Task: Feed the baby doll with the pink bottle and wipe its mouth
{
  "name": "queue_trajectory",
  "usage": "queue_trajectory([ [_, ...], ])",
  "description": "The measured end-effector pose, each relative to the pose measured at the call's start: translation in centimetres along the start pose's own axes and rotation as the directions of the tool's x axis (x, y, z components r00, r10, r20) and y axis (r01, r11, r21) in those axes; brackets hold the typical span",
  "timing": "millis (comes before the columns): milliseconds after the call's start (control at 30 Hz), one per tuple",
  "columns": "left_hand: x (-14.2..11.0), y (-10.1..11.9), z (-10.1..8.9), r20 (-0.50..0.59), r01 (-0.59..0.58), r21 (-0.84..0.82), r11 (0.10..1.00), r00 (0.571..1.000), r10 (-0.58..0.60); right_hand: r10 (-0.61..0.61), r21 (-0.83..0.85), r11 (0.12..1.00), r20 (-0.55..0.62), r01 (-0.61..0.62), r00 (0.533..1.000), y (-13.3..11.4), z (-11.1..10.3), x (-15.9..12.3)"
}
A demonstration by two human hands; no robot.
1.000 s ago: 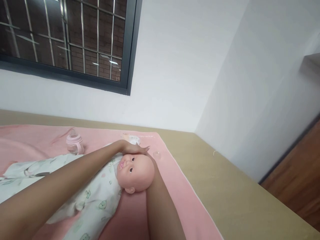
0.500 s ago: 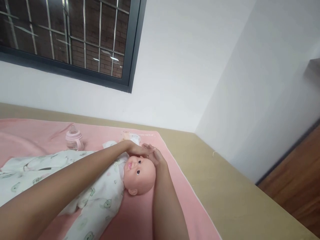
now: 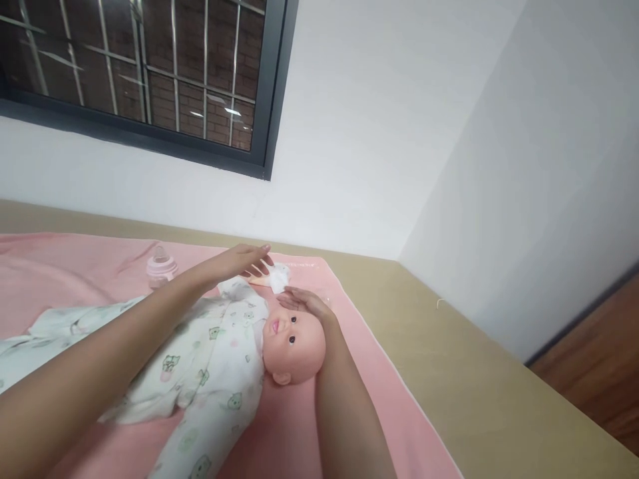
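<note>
A baby doll (image 3: 297,346) in a white printed outfit (image 3: 219,346) lies on its back on a pink blanket (image 3: 279,426), head toward the right. My left arm reaches across the doll's body, and my left hand (image 3: 239,261) hovers above the doll's far arm with fingers stretched out and nothing in them. Beside the far side of the head is my right hand (image 3: 307,303), its fingers extended; its wrist is close against the crown, though contact is hard to make out. Beyond the hands lies a small crumpled white cloth (image 3: 279,276).
A pink-topped baby bottle (image 3: 161,266) stands on the blanket at the left, partly behind my left arm. The tan tabletop (image 3: 419,359) extends to the right. Behind it rise a white wall (image 3: 349,133) and a barred window (image 3: 200,73).
My left hand has lifted away from my right hand and moved left and up, its fingers now spread. My right hand stays by the doll's head. The view has shifted slightly.
</note>
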State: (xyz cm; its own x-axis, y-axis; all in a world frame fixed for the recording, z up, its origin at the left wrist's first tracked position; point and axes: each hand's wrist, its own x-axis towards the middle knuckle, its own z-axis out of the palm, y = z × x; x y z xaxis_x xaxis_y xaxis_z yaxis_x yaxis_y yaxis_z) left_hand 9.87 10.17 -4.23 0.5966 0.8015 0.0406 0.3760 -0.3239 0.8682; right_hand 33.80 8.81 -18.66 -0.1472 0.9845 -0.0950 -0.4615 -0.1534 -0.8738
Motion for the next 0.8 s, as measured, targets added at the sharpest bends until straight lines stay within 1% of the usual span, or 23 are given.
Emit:
queue_trajectory([
  [67, -0.9, -0.4, -0.3, -0.017, -0.016, -0.002, 1.0, 1.0, 0.016, -0.007, -0.017, 1.0, -0.004, 0.007, 1.0, -0.1, 0.0, -0.1],
  [133, -1.4, -0.8, -0.4, -0.024, -0.06, 0.053, 0.997, 0.998, 0.062, -0.019, -0.036, 0.999, -0.011, 0.019, 1.0, -0.2, 0.0, -0.3],
  [233, -1.6, -1.6, 0.0, -0.053, -0.143, 0.176, 0.974, 0.987, 0.155, -0.053, -0.052, 0.997, 0.017, 0.054, 0.998, -0.6, -0.1, -0.8],
  [333, -1.2, -2.1, 0.8, -0.072, -0.212, 0.357, 0.91, 0.965, 0.253, -0.134, -0.021, 0.99, 0.078, 0.136, 0.988, -1.0, -0.1, -1.3],
  [400, -0.7, -2.1, 1.5, -0.058, -0.247, 0.522, 0.816, 0.945, 0.323, -0.193, 0.017, 0.981, 0.102, 0.193, 0.976, -1.2, -0.2, -1.6],
  [500, 0.2, -1.9, 2.4, 0.007, -0.307, 0.713, 0.631, 0.902, 0.431, -0.232, 0.069, 0.972, 0.126, 0.225, 0.965, -1.2, -0.2, -1.7],
  [567, 1.0, -1.8, 2.9, 0.063, -0.352, 0.782, 0.515, 0.866, 0.497, -0.239, 0.091, 0.97, 0.148, 0.228, 0.96, -1.1, -0.3, -1.7],
  [633, 1.7, -1.8, 3.2, 0.106, -0.394, 0.811, 0.433, 0.826, 0.554, -0.242, 0.093, 0.969, 0.169, 0.229, 0.955, -1.0, -0.3, -1.7],
  [700, 2.1, -1.7, 3.4, 0.114, -0.426, 0.807, 0.408, 0.792, 0.6, -0.234, 0.078, 0.972, 0.181, 0.224, 0.955, -1.0, -0.3, -1.8],
  [733, 2.3, -1.6, 3.4, 0.104, -0.438, 0.795, 0.42, 0.78, 0.616, -0.228, 0.071, 0.973, 0.184, 0.218, 0.956, -1.0, -0.3, -1.8],
  [800, 2.2, -1.3, 3.3, 0.058, -0.451, 0.748, 0.486, 0.774, 0.63, -0.217, 0.066, 0.976, 0.191, 0.208, 0.957, -1.1, -0.2, -1.9],
])
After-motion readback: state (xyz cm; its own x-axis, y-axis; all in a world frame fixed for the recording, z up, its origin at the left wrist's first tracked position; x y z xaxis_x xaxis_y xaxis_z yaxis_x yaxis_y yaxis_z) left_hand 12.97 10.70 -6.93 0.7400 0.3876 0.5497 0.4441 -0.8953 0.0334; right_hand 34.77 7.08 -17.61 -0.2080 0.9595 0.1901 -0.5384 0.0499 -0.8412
